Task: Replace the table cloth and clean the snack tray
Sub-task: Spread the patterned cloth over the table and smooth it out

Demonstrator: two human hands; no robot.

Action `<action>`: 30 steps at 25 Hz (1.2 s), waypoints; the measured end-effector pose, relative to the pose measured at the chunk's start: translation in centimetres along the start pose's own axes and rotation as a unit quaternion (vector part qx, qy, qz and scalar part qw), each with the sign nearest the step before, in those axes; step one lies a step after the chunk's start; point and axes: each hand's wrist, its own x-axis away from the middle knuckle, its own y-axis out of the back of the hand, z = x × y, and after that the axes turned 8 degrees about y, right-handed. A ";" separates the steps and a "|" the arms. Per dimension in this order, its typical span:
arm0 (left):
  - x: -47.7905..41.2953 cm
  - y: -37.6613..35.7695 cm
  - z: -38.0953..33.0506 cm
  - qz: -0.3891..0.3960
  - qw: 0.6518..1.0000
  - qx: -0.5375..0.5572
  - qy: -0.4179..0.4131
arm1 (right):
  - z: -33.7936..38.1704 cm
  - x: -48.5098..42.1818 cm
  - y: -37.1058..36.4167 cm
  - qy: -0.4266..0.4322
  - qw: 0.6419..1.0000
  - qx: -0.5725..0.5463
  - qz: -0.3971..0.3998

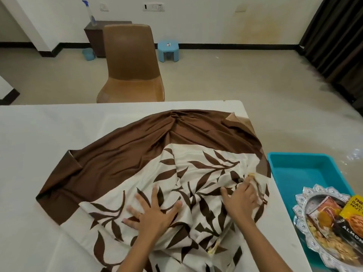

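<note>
A crumpled table cloth (pixel 137 154), brown with a cream leaf-print panel, lies bunched on the white table (pixel 39 134). My left hand (pixel 151 211) presses flat on the cream part, fingers spread. My right hand (pixel 240 197) rests on the cloth further right, its fingertips pinching a fold near the cloth's right edge. At the right, the silver snack tray (pixel 306 195) holds snack packets and loose crumbs; it sits in a teal plastic bin (pixel 298 169).
A brown chair (pixel 130 65) stands behind the table's far edge. A blue stool (pixel 168 51), a dark cabinet (pixel 94 36) with a spray bottle (pixel 90 12) on top, and dark curtains (pixel 337 32) lie beyond on the tiled floor.
</note>
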 end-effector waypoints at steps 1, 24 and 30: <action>-1.0 0.1 1.3 -0.027 0.999 -0.025 -0.006 | -0.1 0.0 -1.1 0.046 0.999 0.017 -0.013; -6.2 3.4 13.2 -0.192 0.981 -0.023 0.015 | 0.8 2.2 -4.3 0.222 0.969 0.112 0.009; -13.2 11.7 19.0 -0.136 0.978 -0.120 -0.102 | 1.4 -8.3 -1.2 0.394 0.904 0.156 0.062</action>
